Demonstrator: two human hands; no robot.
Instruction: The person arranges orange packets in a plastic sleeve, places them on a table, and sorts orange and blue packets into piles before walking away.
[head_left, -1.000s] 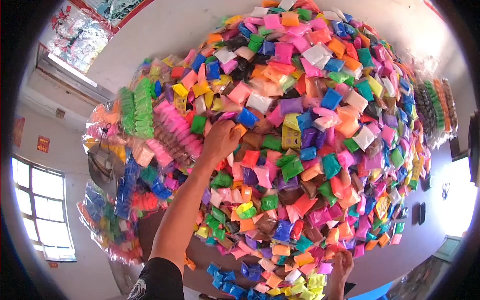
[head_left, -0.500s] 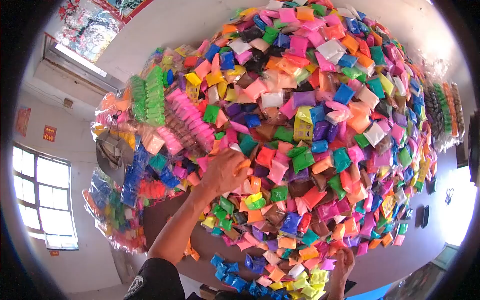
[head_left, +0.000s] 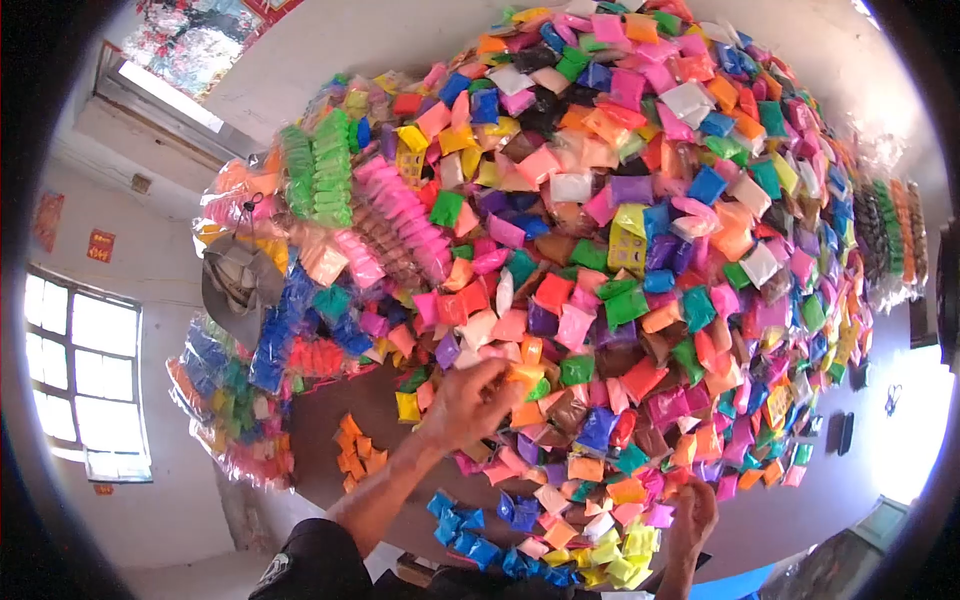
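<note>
My left hand (head_left: 468, 402) reaches over the lower left of a large heap of small coloured packets (head_left: 630, 190). Its thumb and fingers close around a yellow-orange packet (head_left: 524, 374), beside a green packet (head_left: 577, 370). At the lower right edge of the heap is my right hand (head_left: 694, 517), its fingers curled together beside pink and orange packets; what they pinch is hidden. Between the hands, near my body, lie a group of blue packets (head_left: 463, 530) and a group of yellow packets (head_left: 622, 560).
A small orange pile (head_left: 358, 452) lies on the brown tabletop (head_left: 330, 405). Larger bags with rows of green (head_left: 332, 170) and pink pieces stand at the left, with a grey hat (head_left: 238, 290) in front. A dark object (head_left: 846, 432) is at the right.
My left hand has come down and toward me across the heap, uncovering white and pink packets. The orange pile at left is now in plain view. My right hand stays near the same packets.
</note>
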